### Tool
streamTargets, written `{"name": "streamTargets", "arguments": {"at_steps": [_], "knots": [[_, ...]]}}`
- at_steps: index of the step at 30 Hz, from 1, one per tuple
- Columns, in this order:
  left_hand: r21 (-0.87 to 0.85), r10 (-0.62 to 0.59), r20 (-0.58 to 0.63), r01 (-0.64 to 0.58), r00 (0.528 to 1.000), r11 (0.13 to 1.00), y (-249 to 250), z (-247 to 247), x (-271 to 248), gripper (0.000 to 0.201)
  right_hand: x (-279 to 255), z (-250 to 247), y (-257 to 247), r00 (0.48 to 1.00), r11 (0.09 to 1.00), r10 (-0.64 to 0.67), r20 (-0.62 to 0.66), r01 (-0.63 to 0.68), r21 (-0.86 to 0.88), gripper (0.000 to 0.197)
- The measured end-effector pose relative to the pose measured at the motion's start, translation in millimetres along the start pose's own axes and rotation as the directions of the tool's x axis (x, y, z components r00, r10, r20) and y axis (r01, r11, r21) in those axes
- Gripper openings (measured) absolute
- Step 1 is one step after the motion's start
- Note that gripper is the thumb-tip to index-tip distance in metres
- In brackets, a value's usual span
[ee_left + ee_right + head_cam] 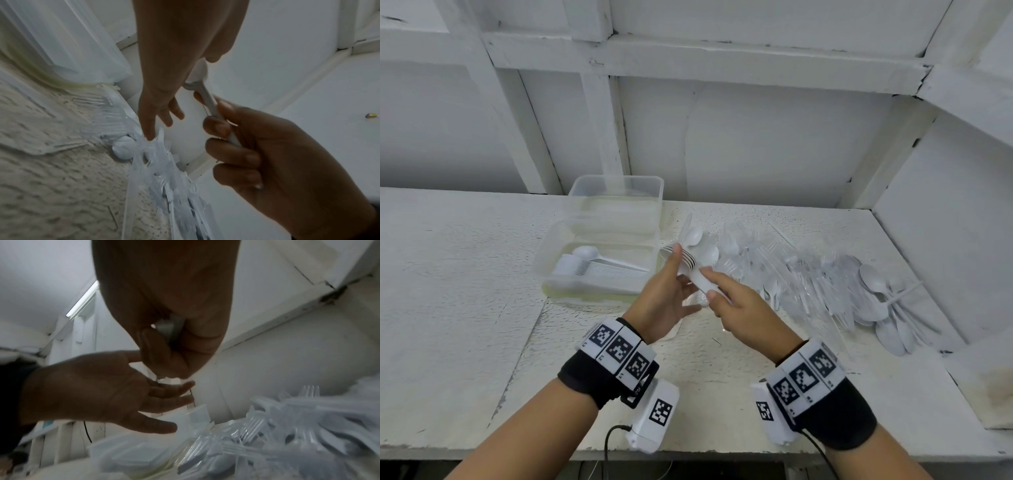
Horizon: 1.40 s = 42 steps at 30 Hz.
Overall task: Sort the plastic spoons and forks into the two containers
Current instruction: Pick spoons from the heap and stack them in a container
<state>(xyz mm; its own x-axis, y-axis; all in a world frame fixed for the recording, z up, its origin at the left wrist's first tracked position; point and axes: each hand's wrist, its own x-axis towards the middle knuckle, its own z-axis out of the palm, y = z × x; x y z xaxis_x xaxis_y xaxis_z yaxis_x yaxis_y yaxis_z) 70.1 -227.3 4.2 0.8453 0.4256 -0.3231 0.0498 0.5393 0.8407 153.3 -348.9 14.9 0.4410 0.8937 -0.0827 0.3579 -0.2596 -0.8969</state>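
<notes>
My right hand (732, 301) grips the handles of a nested stack of white spoons (698, 280), held above the table with the bowls pointing away. In the right wrist view the handles (169, 328) sit inside my curled fingers (160, 356). My left hand (673, 291) is open, its straight fingers against the left side of the stack near the bowls. Just left of both hands, the near clear container (544, 263) holds a row of white spoons (599, 263). Behind it stands a second clear container (616, 192); what it holds I cannot make out.
A loose heap of clear plastic forks (774, 270) spreads to the right of my hands, with more white spoons (883, 308) at its far right end. White walls close the table at the back and right. Cables hang from the wrist cameras at the front edge.
</notes>
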Motion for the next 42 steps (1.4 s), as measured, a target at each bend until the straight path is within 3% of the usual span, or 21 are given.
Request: {"name": "streamTargets", "arguments": {"at_steps": [4,7,9,12,14,16,18,20,23,27,30,32,34,37,39,42], "knots": [[-0.109,0.169,-0.038,-0.172,0.985,0.979,12.9,-6.9,2.0,0.040,6.0,-7.8,-1.4,0.975,0.878,0.101,0.196,-0.180,0.444,0.036],[-0.186,0.250,-0.032,-0.252,0.968,0.950,22.7,-7.3,3.1,0.020,14.6,-5.7,-1.5,0.952,0.809,0.072,0.298,-0.231,0.540,0.038],[-0.196,0.276,-0.072,-0.285,0.959,0.938,26.7,-6.3,6.2,0.015,21.0,-3.1,-2.5,0.950,0.829,0.058,0.307,-0.218,0.516,0.038],[-0.191,0.249,-0.182,-0.283,0.951,0.940,30.6,-6.4,10.4,0.020,27.4,0.4,-5.6,0.973,0.946,0.092,0.213,-0.152,0.286,0.029],[-0.242,0.200,-0.268,-0.266,0.942,0.933,34.1,-9.8,12.7,0.021,30.1,3.1,-6.6,0.997,0.998,0.013,0.078,-0.008,-0.060,0.024],[-0.330,0.121,-0.344,-0.240,0.931,0.913,39.2,-12.7,14.5,0.024,33.9,7.9,-4.9,0.985,0.897,-0.172,-0.031,0.144,-0.417,0.028],[-0.412,0.043,-0.399,-0.221,0.916,0.884,45.7,-13.3,14.6,0.027,40.0,14.0,-2.7,0.907,0.707,-0.406,-0.107,0.239,-0.666,0.033],[-0.487,-0.012,-0.424,-0.217,0.906,0.846,52.9,-13.5,13.7,0.028,46.7,19.0,-0.7,0.823,0.533,-0.559,-0.100,0.264,-0.804,0.040],[-0.538,-0.054,-0.435,-0.211,0.899,0.816,62.2,-16.9,13.2,0.027,57.7,22.3,1.3,0.761,0.399,-0.646,-0.054,0.277,-0.874,0.042],[-0.463,-0.032,-0.398,-0.170,0.917,0.870,68.3,-29.4,12.1,0.027,70.8,22.6,-6.9,0.741,0.389,-0.671,-0.025,0.323,-0.863,0.036],[-0.116,0.022,-0.271,-0.055,0.962,0.992,80.3,-49.2,10.8,0.034,80.2,19.6,-16.4,0.798,0.478,-0.599,-0.066,0.291,-0.829,0.033],[0.224,0.064,-0.241,-0.009,0.968,0.974,94.7,-67.4,10.4,0.042,89.0,14.2,-23.7,0.866,0.580,-0.496,-0.062,0.278,-0.766,0.032],[0.579,0.122,-0.244,0.044,0.962,0.814,109.3,-86.4,10.3,0.040,99.2,9.6,-29.1,0.918,0.617,-0.397,-0.022,0.249,-0.747,0.035],[0.937,0.179,-0.187,0.120,0.966,0.329,121.9,-118.6,18.7,0.030,117.8,8.5,-36.8,0.948,0.592,-0.318,0.012,0.208,-0.778,0.033],[0.982,0.128,-0.187,0.181,0.974,0.057,124.5,-134.7,27.1,0.032,131.4,12.3,-39.0,0.962,0.586,-0.272,0.030,0.190,-0.788,0.031],[0.960,0.022,-0.199,0.200,0.980,-0.197,120.7,-150.4,39.3,0.036,148.6,24.4,-42.1,0.968,0.506,-0.233,0.099,0.207,-0.837,0.028]]}}
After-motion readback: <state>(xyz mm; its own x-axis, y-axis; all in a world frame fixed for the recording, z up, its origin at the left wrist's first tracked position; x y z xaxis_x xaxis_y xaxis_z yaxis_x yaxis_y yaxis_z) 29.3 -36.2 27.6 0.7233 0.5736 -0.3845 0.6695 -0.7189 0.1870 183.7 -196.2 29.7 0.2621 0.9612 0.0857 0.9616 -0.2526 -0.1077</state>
